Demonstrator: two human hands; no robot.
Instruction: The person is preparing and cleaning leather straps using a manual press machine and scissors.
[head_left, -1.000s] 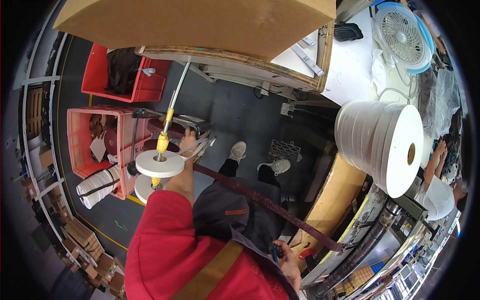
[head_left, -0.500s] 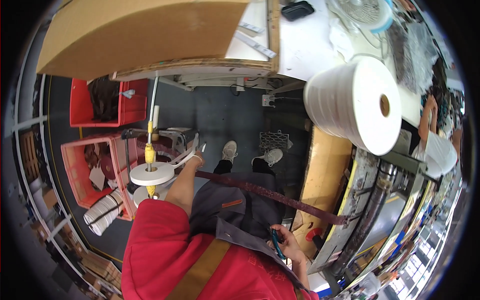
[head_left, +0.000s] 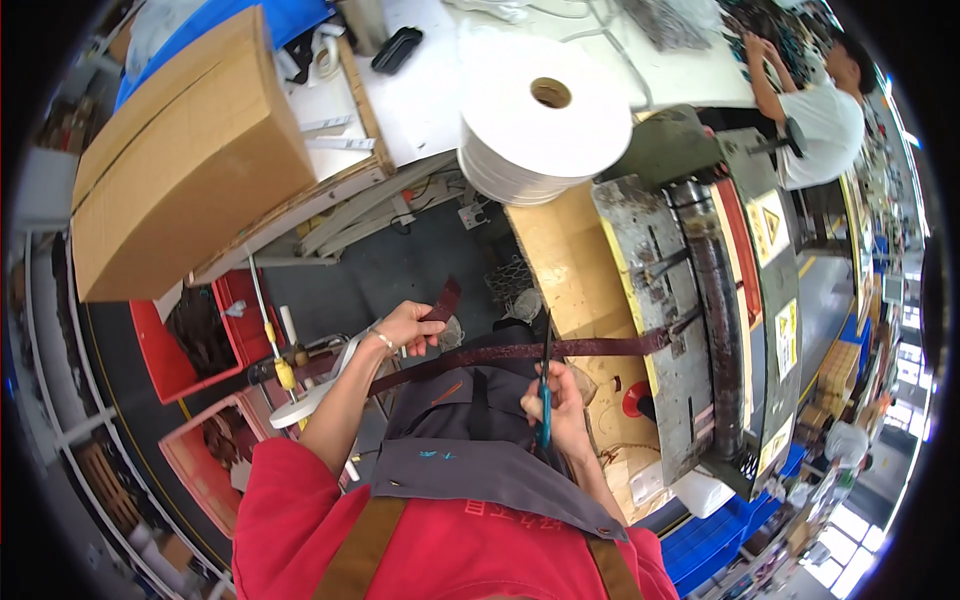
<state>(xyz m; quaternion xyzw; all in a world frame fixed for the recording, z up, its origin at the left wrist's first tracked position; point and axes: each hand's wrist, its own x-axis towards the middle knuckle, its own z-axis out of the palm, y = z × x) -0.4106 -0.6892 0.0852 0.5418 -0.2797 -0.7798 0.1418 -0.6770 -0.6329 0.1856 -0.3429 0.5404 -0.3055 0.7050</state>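
Flanking the grey floor [head_left: 400,265], a wooden board [head_left: 570,275] sits beneath the maroon strip [head_left: 605,347].

Bright light glared from the pale rectangular glass windows [head_left: 850,548] at lower right and washed out the large white cylindrical spool [head_left: 515,125]. The dark grey floor [head_left: 385,268] lay dimmer; straight edges bowed toward the blackened rim.

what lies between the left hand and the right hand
In the head view, a long dark red strip crosses between the left hand and right hand, with the grey apron behind it.
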